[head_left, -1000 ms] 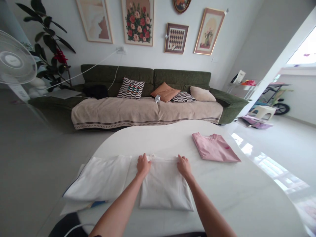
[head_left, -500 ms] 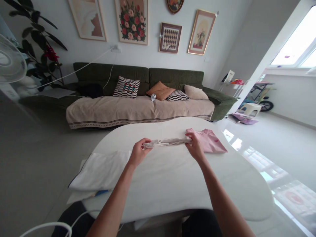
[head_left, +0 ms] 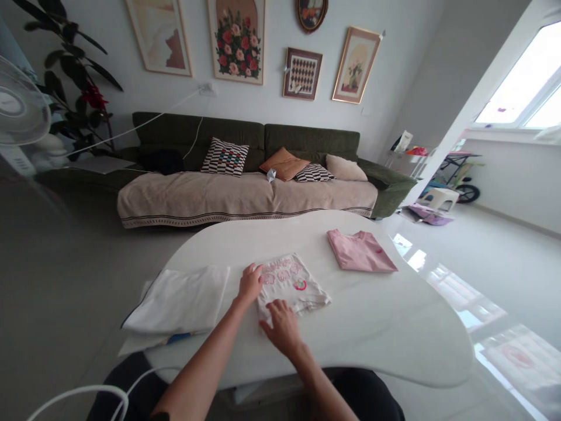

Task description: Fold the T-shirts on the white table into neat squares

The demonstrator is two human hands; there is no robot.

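Observation:
A folded white garment point(head_left: 287, 286) with pink printed figures and a small rainbow-like patch lies on the white table point(head_left: 377, 327) in front of me. My left hand point(head_left: 251, 283) rests at its left edge, fingers reaching onto the cloth without gripping it. On the near left corner of the garment, my right hand point(head_left: 281, 326) lies with its fingers apart, pressing lightly on the fabric. A folded pink T-shirt point(head_left: 360, 251) is at the far right of the table. Larger folded white cloth point(head_left: 179, 301) sits on the left, overhanging the table's edge.
Beyond the table stands a green sofa point(head_left: 175, 131) with a beige cover and several cushions. A white cable point(head_left: 79, 393) loops at the lower left, near my leg. A fan point(head_left: 20, 105) stands at the far left.
The white garment, held up edge-on between both hands before, now lies flat with its print showing. My right hand has moved left and nearer; both hands have let go.

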